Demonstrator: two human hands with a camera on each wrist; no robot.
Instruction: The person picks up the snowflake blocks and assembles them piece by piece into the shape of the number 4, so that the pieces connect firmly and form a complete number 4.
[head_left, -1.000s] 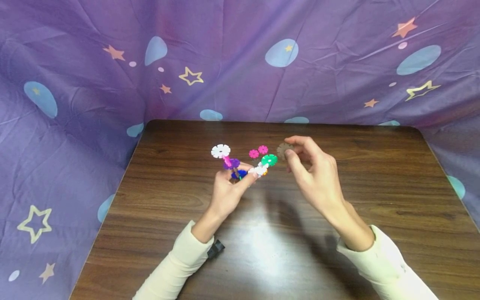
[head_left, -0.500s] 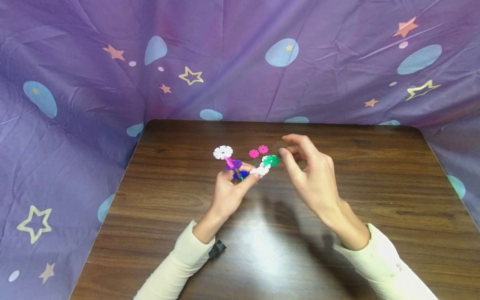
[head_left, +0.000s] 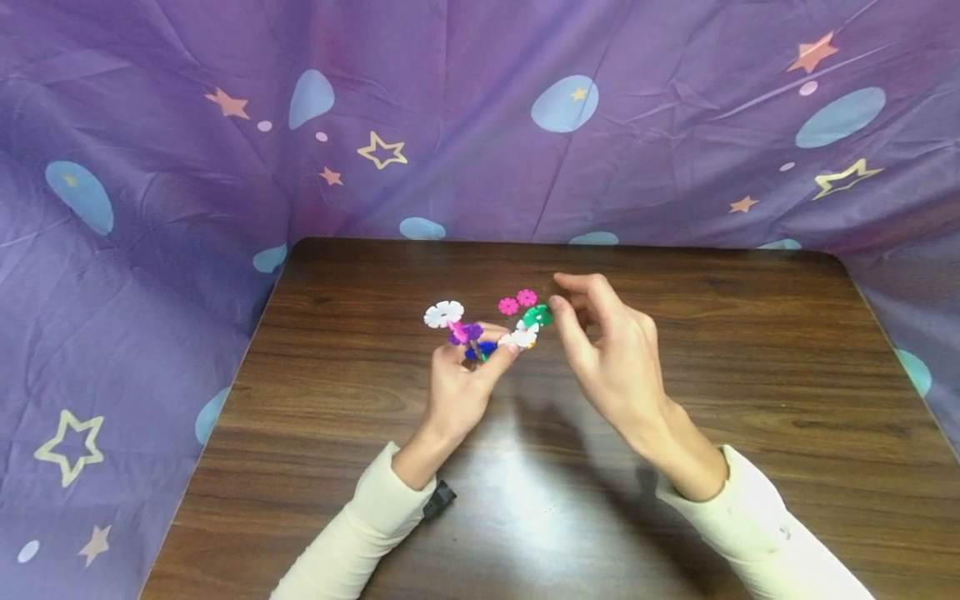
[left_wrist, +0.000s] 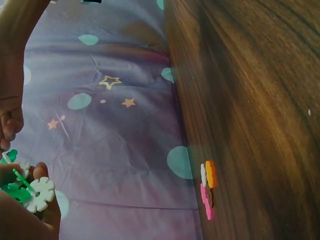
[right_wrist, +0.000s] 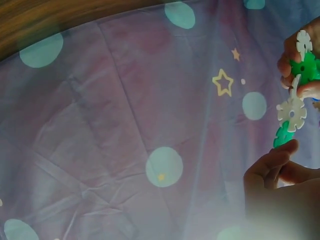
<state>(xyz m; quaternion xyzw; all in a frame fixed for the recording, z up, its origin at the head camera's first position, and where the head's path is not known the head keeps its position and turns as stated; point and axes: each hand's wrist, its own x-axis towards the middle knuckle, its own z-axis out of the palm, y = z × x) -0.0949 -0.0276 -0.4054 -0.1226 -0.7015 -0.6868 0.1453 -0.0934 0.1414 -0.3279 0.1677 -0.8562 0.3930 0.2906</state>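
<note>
My left hand (head_left: 457,383) pinches a chain of interlocking flower-shaped discs. A white disc (head_left: 444,315) forms its left end, above a purple disc (head_left: 467,333) and a blue disc (head_left: 480,350). To the right of the thumb come a white disc (head_left: 519,337) and a green disc (head_left: 536,317). Beside that green end, the right hand (head_left: 618,358) has thumb and forefinger close together. The brown disc seen earlier between them is barely visible now against the dark wood. In the right wrist view, the right fingertips are at the chain's green disc (right_wrist: 283,135).
Two pink discs (head_left: 508,306) lie on the brown wooden table (head_left: 360,417) behind the chain. In the left wrist view, an orange disc (left_wrist: 210,174) and a white disc (left_wrist: 203,175) lie near them. A purple patterned cloth (head_left: 480,125) hangs behind the table.
The right hand has moved left, bringing the brown disc toward the chain's green end; the disc has turned from face-on to hardly visible. The left hand has barely shifted, still gripping the chain.
</note>
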